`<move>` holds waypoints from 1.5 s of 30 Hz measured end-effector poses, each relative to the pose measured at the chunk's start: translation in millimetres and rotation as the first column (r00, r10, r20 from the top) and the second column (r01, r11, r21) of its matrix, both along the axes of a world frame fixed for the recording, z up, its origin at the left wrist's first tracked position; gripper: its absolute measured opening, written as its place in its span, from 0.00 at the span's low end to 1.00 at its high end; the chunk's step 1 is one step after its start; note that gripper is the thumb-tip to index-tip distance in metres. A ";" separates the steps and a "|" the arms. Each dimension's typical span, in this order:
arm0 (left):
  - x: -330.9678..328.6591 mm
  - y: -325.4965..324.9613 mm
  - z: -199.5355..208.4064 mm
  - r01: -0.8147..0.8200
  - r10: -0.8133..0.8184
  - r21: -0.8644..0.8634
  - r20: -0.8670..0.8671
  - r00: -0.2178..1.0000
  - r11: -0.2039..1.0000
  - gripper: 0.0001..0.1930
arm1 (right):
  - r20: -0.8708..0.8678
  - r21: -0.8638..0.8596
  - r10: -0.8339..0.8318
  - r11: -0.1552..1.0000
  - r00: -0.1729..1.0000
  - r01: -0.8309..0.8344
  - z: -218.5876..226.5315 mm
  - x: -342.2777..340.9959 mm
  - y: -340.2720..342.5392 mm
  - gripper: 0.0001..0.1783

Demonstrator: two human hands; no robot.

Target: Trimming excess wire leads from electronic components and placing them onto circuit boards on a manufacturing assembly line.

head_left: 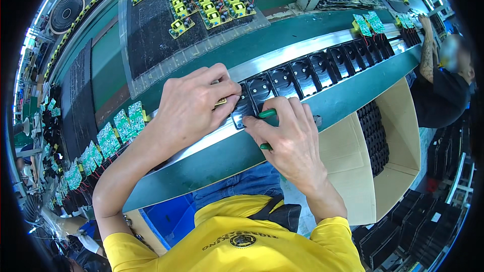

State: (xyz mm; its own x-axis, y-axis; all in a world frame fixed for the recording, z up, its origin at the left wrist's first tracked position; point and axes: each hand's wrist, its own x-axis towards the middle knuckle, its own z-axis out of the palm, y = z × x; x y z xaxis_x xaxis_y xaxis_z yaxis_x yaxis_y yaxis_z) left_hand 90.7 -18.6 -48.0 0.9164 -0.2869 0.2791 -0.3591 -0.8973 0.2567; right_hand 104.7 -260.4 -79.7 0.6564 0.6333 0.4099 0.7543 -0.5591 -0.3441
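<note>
A row of black plastic housings [305, 77] lies along a metal rail on the green bench. At the near left end of the row, my left hand [194, 102] is closed, its fingertips pinched against the end housing [244, 107]. A bit of yellow shows between its fingers, but what they hold is mostly hidden. My right hand [292, 143] wraps round green-handled pliers [267, 113], whose jaws I cannot see. Its thumb and index fingertips touch the lower edge of that same end housing.
Beyond the rail, circuit boards with yellow transformers [209, 7] stand on a black mat. Green circuit boards [108, 140] line the left side, and more [370, 22] stand at the rail's far end. An open cardboard box [348, 163] holds black parts. A co-worker [441, 83] sits at right.
</note>
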 end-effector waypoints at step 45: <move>-2.3 -17.6 2.0 -0.212 0.202 -0.026 -0.216 0.955 0.977 0.03 | -0.405 0.909 0.688 0.235 0.601 0.343 23.5 51.9 71.6 0.28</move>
